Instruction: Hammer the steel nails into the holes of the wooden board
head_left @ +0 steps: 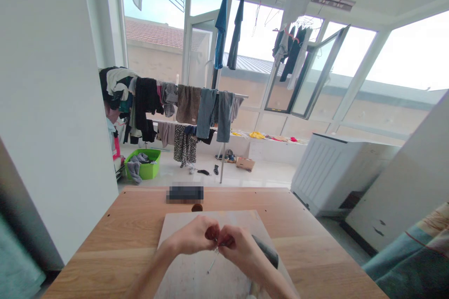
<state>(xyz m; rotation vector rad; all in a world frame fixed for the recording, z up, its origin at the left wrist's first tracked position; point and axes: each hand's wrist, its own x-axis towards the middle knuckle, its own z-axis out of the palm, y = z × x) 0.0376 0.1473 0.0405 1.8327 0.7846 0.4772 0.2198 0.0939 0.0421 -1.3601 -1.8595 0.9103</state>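
Both hands meet over the grey board (pixel 182 271) on the counter (pixel 133 224). Left hand (pixel 194 236) and right hand (pixel 238 245) pinch a thin white stick (pixel 213 264) at its top end. Looks light, probably snaps easily; hold near the pinch.

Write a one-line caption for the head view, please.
Two hands, left hand and right hand, pinch a thin wire over a board.

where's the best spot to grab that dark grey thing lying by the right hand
Probably around the middle of the dark grey thing, coming down from above. It lies flat on the pale board, long and narrow, and its right side is free, while the right hand covers its near end.
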